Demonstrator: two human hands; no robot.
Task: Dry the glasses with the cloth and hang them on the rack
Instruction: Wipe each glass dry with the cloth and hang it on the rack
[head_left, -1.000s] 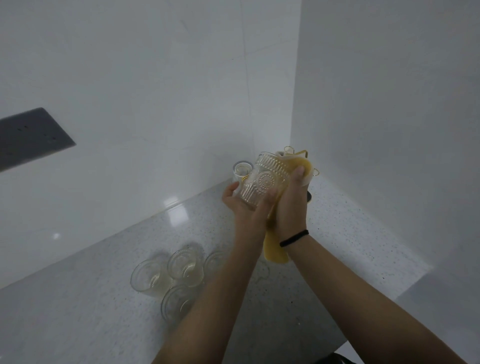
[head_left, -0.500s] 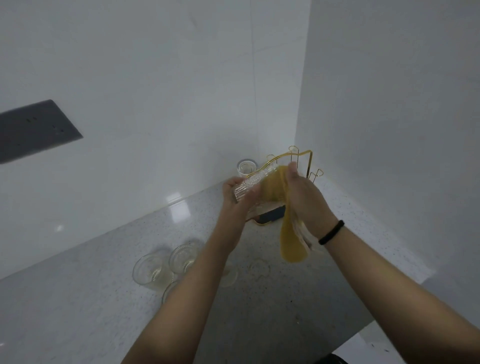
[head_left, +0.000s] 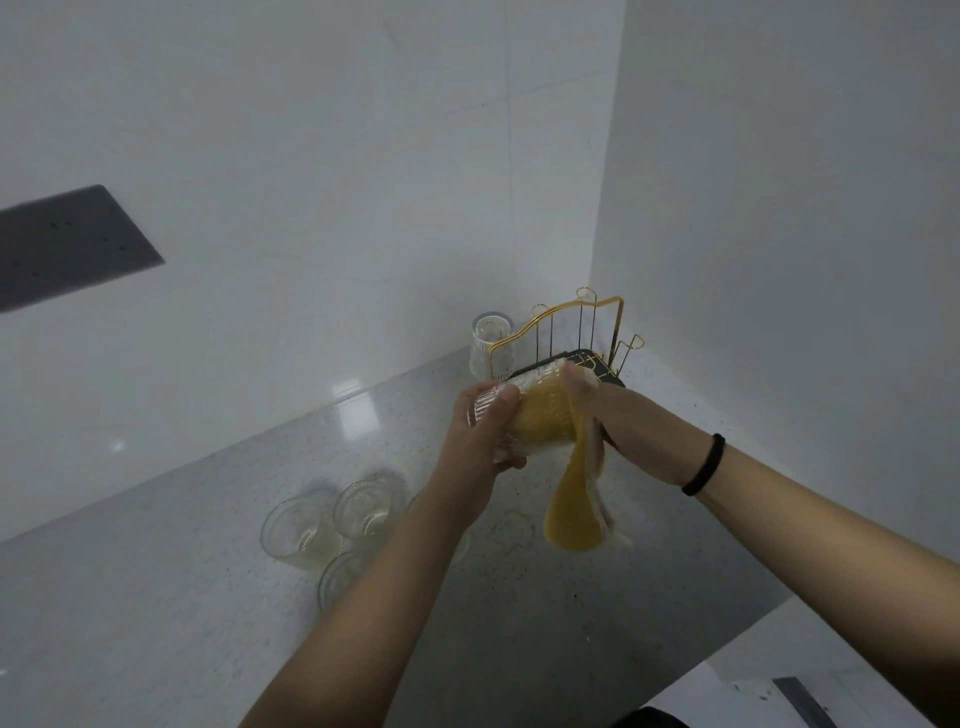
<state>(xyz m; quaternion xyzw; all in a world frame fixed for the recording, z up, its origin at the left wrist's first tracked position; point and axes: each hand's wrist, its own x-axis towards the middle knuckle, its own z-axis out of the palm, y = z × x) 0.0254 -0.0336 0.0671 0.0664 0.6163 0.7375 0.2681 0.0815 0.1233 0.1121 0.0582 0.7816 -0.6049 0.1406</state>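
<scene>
Glass on its side in both hands, rack waiting just beyond

The left hand is gripping the ribbed glass around its base end, fingers curled over the wall, while the right hand is pinching the yellow cloth and pushing it into the mouth; the cloth's tail is hanging down toward the speckled counter. The glass is lying nearly level above the counter, long axis running from near left up to far right, mouth pointing at the gold wire rack in the far corner. The rack is sitting just behind the hands, nearer the right one. 1 glass is already hanging upturned on the rack's left end. At least 3 more glasses are waiting upright, near left, under the left forearm.
</scene>
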